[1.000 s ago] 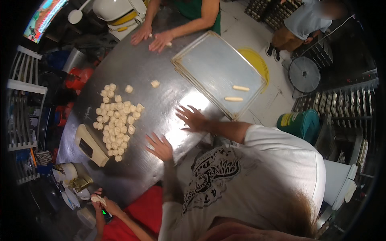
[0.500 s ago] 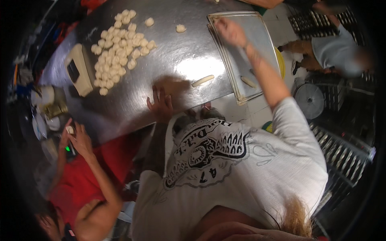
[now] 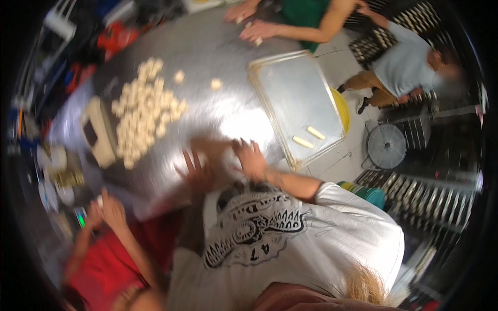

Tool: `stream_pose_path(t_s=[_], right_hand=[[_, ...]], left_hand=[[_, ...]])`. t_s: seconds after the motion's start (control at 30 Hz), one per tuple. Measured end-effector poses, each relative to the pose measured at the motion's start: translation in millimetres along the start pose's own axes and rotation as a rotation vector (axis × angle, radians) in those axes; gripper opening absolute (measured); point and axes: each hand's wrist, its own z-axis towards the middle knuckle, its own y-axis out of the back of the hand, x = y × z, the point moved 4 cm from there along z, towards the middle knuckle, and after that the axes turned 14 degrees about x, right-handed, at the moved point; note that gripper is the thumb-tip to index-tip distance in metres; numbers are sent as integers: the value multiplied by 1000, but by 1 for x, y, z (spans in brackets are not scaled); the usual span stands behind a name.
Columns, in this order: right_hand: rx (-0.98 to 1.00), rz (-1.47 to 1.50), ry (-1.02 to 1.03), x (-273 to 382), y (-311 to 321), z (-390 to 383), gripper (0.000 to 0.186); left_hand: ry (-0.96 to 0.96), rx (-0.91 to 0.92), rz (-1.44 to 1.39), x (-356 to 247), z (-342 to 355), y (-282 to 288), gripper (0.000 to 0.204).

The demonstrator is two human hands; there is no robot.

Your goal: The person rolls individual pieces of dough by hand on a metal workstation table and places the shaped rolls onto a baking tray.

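My left hand (image 3: 196, 170) hovers at or rests on the near edge of the steel table (image 3: 171, 181), palm down, fingers spread and nothing visible in it. Just to its right, my right hand (image 3: 251, 159) is over the table's near edge, its fingers apart and slightly blurred; no dough shows in it. Right of this hand, a shallow metal tray (image 3: 290, 88) overhangs the table's right side. Near its closest end lie two pale dough sticks, the left one (image 3: 302, 142) and the right one (image 3: 316, 132), side by side.
Many dough balls (image 3: 148, 109) are heaped left, beside a beige scale (image 3: 97, 132). Two stray dough pieces (image 3: 216, 84) sit apart. A person in red (image 3: 119, 259) works at my left; another in green (image 3: 298, 20) presses dough at the far side. A person stands by racks at right.
My right hand has come back from the tray's far end to beside my left hand. The dough stick on the table is gone; the tray holds two instead of one. My view has shifted.
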Motion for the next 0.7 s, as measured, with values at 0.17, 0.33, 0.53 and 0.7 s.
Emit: stream_pose_path(t_s=[0.17, 0.33, 0.53, 0.7], right_hand=[[-202, 429, 353, 21, -19, 41, 92], [-224, 168, 101, 67, -13, 85, 94], [-303, -234, 167, 63, -75, 39, 83], [-471, 3, 113, 74, 34, 126, 86]], left_hand=[[341, 129, 3, 44, -27, -40, 63], [405, -162, 20, 75, -18, -39, 64], [249, 62, 116, 50, -69, -47, 60], [378, -310, -71, 111, 29, -4, 61]])
